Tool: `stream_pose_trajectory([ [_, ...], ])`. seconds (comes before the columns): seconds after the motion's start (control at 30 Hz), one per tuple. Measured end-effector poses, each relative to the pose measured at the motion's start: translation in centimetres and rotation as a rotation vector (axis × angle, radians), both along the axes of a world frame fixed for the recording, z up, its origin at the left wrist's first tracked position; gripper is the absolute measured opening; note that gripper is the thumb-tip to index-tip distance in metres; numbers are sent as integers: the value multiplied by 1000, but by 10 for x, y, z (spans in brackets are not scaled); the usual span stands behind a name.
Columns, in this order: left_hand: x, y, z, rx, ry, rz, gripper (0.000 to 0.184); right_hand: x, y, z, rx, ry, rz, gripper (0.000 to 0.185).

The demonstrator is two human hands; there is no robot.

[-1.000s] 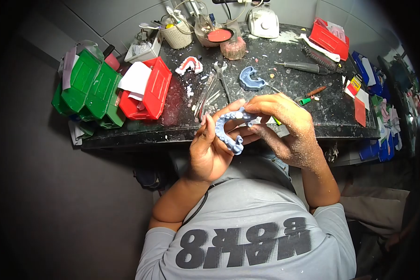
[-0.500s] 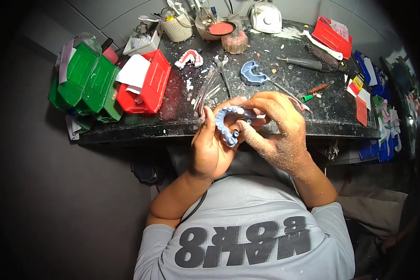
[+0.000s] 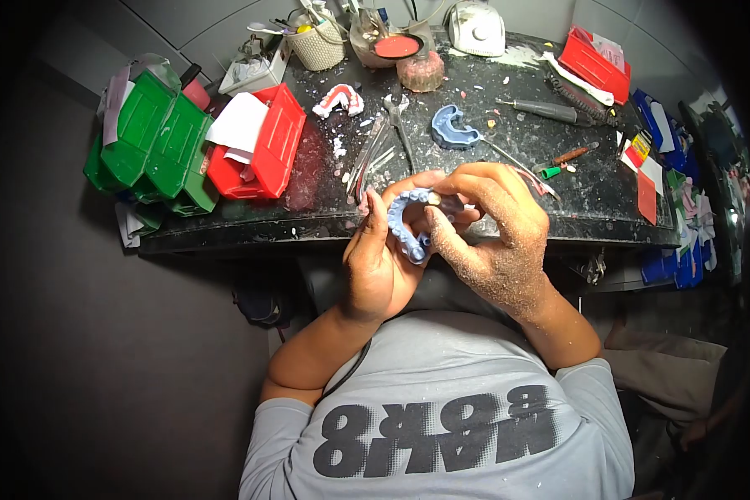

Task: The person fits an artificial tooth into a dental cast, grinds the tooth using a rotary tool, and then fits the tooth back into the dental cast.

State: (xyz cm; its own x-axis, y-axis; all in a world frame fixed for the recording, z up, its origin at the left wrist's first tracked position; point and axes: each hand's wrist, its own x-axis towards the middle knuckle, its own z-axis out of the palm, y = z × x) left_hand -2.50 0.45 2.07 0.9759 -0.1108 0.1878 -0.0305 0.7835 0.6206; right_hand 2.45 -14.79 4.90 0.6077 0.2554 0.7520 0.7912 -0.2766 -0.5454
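A blue dental model [image 3: 406, 218], shaped like a horseshoe with a row of teeth, is held up in front of the bench edge. My left hand [image 3: 379, 267] is closed around its outer left side, thumb upright along it. My right hand [image 3: 500, 229], coated in pale dust, grips the right end of the model between thumb and bent fingers. The right thumb tip lies by a cream-coloured tooth [image 3: 433, 198] at the upper end of the arch. Part of the model's right side is hidden behind the right fingers.
On the dusty black bench [image 3: 325, 225] lie a second blue dental model [image 3: 452, 133], a red-and-white dental model [image 3: 339, 100], a wrench-like tool [image 3: 400, 125] and a grey handpiece [image 3: 550, 111]. Red bins [image 3: 275, 150] and green bins [image 3: 142, 133] stand left; a wicker pot [image 3: 317, 48] is behind.
The right thumb has moved up slightly towards the cream-coloured tooth. A small peg seen inside the model's right side is now mostly covered, and the model has shifted slightly.
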Motion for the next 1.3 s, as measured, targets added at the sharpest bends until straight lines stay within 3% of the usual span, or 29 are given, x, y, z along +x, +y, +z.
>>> stream_pose_trajectory([
  [1.3, -1, 2, 0, 31, -35, -33, 72, -3, -1, 5, 17, 38, -2, 23],
])
